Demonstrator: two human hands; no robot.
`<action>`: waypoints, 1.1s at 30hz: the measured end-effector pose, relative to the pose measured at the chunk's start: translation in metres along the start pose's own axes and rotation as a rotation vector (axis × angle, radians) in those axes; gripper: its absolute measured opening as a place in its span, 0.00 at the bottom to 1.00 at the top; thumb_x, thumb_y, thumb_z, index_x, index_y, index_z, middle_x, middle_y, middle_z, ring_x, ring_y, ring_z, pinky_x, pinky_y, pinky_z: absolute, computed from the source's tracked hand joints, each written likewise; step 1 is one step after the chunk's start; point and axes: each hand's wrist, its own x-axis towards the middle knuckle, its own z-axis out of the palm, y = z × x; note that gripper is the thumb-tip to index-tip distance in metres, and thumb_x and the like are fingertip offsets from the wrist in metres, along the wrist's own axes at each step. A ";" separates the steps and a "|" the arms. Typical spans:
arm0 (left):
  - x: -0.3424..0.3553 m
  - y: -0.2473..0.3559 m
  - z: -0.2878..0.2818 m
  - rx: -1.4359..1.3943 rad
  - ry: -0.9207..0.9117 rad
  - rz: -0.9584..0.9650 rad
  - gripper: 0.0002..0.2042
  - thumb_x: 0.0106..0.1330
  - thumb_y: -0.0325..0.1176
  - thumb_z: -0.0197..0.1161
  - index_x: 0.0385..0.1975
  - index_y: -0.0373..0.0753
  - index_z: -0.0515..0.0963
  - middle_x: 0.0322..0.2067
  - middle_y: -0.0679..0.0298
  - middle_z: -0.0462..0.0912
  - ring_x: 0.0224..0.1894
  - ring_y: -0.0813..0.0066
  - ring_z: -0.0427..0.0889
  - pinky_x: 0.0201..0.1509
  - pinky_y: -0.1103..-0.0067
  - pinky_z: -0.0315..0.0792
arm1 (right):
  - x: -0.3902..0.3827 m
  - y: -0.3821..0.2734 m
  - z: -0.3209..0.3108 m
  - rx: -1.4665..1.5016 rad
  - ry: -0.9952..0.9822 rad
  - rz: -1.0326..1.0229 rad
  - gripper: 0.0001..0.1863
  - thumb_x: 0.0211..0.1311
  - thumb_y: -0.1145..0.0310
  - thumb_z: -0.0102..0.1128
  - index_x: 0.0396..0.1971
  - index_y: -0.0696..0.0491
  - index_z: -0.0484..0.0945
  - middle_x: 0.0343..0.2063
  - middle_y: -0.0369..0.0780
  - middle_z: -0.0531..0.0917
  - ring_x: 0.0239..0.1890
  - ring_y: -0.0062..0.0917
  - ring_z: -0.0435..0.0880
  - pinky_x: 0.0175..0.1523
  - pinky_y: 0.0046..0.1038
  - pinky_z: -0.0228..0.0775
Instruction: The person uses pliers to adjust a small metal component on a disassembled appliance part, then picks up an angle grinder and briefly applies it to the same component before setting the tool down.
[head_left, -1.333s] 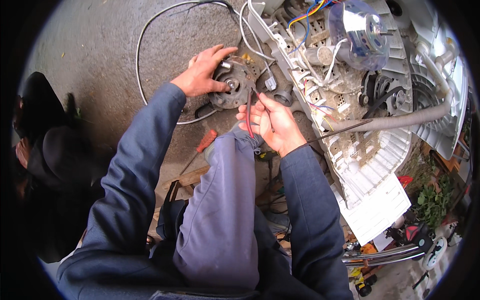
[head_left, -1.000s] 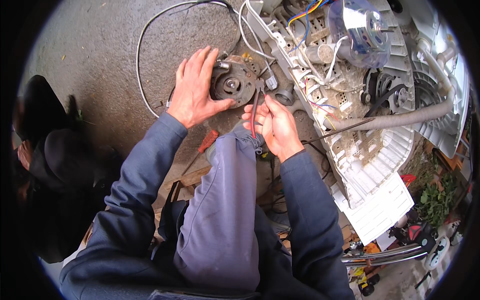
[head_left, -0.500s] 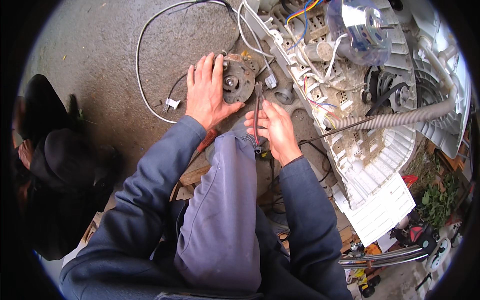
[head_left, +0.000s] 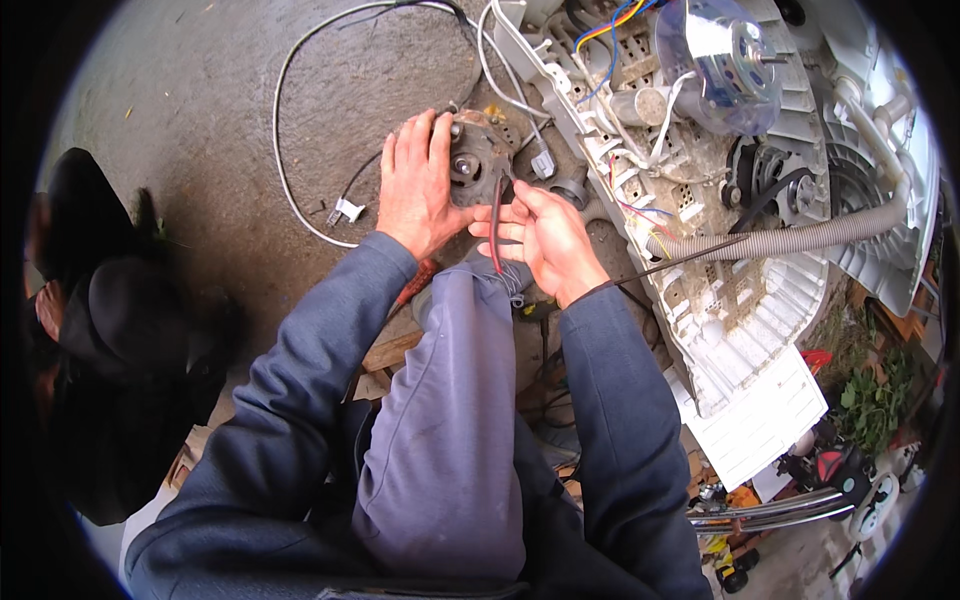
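My left hand [head_left: 415, 190] grips a dirty round electric motor [head_left: 478, 182] from its left side, fingers along the top and thumb at the lower edge. The motor's flat metal end, with a shaft in the middle, faces up. In my right hand [head_left: 552, 238] is a pair of red-handled pliers [head_left: 495, 228], held between thumb and fingers. The jaws lie against the right part of the motor's face; what they touch there is too small to make out. My right fingertips come close to my left thumb.
A grey cable [head_left: 277, 130] loops over the wet ground, with a white connector [head_left: 346, 210] near its lower end. To the right stands a dismantled appliance casing [head_left: 700, 330] with a corrugated hose [head_left: 790, 237] across it. Another person in dark clothing [head_left: 135, 330] is at the left.
My right hand has moved left and slightly up with the pliers, bringing the jaws onto the motor's face. My left hand keeps its hold on the motor, barely shifted.
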 end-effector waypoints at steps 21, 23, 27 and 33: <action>-0.032 0.070 -0.118 -0.802 -0.271 -0.014 0.21 0.73 0.25 0.63 0.66 0.33 0.76 0.59 0.54 0.84 0.65 0.65 0.78 0.73 0.68 0.68 | -0.134 0.302 -0.114 -0.937 0.543 -0.333 0.13 0.78 0.62 0.51 0.41 0.59 0.71 0.37 0.56 0.80 0.42 0.56 0.80 0.48 0.51 0.71; -0.044 0.114 -0.169 -0.890 -0.305 0.135 0.19 0.73 0.21 0.58 0.64 0.31 0.77 0.56 0.49 0.84 0.60 0.59 0.82 0.72 0.63 0.69 | -0.135 0.310 -0.116 -0.909 0.610 -0.302 0.14 0.75 0.63 0.53 0.43 0.61 0.73 0.40 0.58 0.80 0.45 0.56 0.82 0.51 0.51 0.73; -0.054 0.216 -0.284 -0.586 -0.474 0.951 0.07 0.63 0.27 0.57 0.36 0.34 0.81 0.37 0.52 0.87 0.52 0.49 0.87 0.68 0.40 0.68 | -0.145 0.321 -0.112 -1.054 0.593 -0.240 0.13 0.70 0.61 0.58 0.39 0.57 0.78 0.38 0.54 0.82 0.43 0.53 0.83 0.50 0.50 0.75; -0.159 0.289 -0.305 -1.078 -0.306 1.022 0.03 0.57 0.24 0.62 0.25 0.35 0.75 0.32 0.53 0.87 0.36 0.54 0.90 0.48 0.57 0.84 | -0.165 0.354 -0.123 -0.712 0.821 -0.397 0.11 0.69 0.63 0.58 0.38 0.55 0.81 0.34 0.52 0.85 0.40 0.50 0.86 0.47 0.45 0.78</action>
